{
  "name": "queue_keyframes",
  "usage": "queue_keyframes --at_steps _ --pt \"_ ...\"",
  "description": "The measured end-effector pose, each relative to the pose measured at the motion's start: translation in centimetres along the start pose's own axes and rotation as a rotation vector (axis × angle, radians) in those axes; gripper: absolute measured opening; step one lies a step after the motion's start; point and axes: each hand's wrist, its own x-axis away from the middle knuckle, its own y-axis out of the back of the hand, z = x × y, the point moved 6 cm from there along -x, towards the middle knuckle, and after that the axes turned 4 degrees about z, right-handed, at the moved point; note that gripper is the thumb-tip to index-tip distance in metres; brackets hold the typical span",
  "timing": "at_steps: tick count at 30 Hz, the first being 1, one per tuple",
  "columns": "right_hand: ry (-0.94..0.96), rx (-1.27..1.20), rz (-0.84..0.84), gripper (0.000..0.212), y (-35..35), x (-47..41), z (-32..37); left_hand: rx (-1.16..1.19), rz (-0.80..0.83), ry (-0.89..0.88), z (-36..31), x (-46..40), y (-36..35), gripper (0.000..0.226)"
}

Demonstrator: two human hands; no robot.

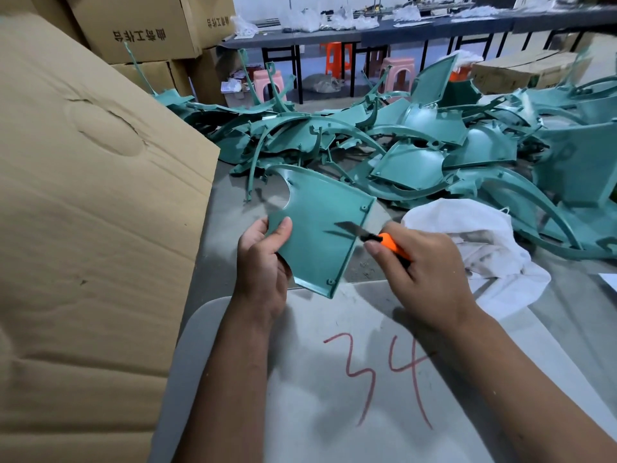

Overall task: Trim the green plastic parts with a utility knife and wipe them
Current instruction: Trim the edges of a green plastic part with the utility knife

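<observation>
Here we see the left hand (263, 262) pinching the green plastic part (320, 228) by its left edge, the right hand (424, 265) gripping the utility knife (377, 237), blade over the part.

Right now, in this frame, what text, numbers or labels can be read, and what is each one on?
"34": handwritten in red on the pale grey board in front of the person.
Printed dark characters on the big cardboard box at top left: they appear upside down and I cannot read them reliably.
Printed characters on the neighbouring box: also upside down, too small to read.
Green plastic part, utility knife: no markings visible.
</observation>
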Motion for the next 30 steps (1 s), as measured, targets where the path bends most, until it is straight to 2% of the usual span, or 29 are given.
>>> queue_keyframes --at_steps 3,7,8,10,13,16,18,20,26,28,30 --pt "-0.094 0.070 -0.144 0.044 0.9 0.2 -1.2 -0.029 0.081 0.015 -0.1 0.2 0.0 0.031" --pt "-0.353 0.186 -0.276 0.050 2.4 0.6 -3.7 -0.058 0.148 -0.015 -0.5 0.4 0.2 0.041" --pt "-0.331 0.155 -0.318 0.049 2.7 0.7 -3.6 -0.058 0.129 -0.027 -0.6 0.4 0.3 0.041" --pt "-0.164 0.030 -0.335 0.044 2.6 0.7 -2.4 -0.047 0.080 -0.029 -0.6 0.3 0.5 0.037" --pt "0.076 -0.148 -0.147 0.038 0.8 0.6 0.4 -0.055 0.043 -0.010 -0.5 0.3 0.6 0.032" --pt "0.146 -0.127 -0.032 0.036 -0.4 0.2 2.1 -0.019 0.072 0.011 -0.4 0.4 0.2 0.045" --pt "0.144 -0.102 -0.046 0.036 -0.3 0.2 2.4 -0.008 0.111 0.039 -0.4 0.5 0.1 0.052" --pt "0.091 -0.083 -0.117 0.035 0.3 0.3 1.9 -0.005 0.136 0.057 -0.6 0.5 0.6 0.051" --pt "-0.325 0.067 -0.349 0.049 2.8 0.6 -2.7 -0.003 0.246 0.041 -1.3 0.7 1.2 0.040" --pt "-0.301 0.034 -0.366 0.048 2.7 0.6 -2.4 0.026 0.199 0.007 -1.3 0.6 1.1 0.041" --pt "-0.193 -0.034 -0.313 0.043 1.9 0.6 -1.3 0.068 0.118 -0.019 -1.2 0.3 1.1 0.040"
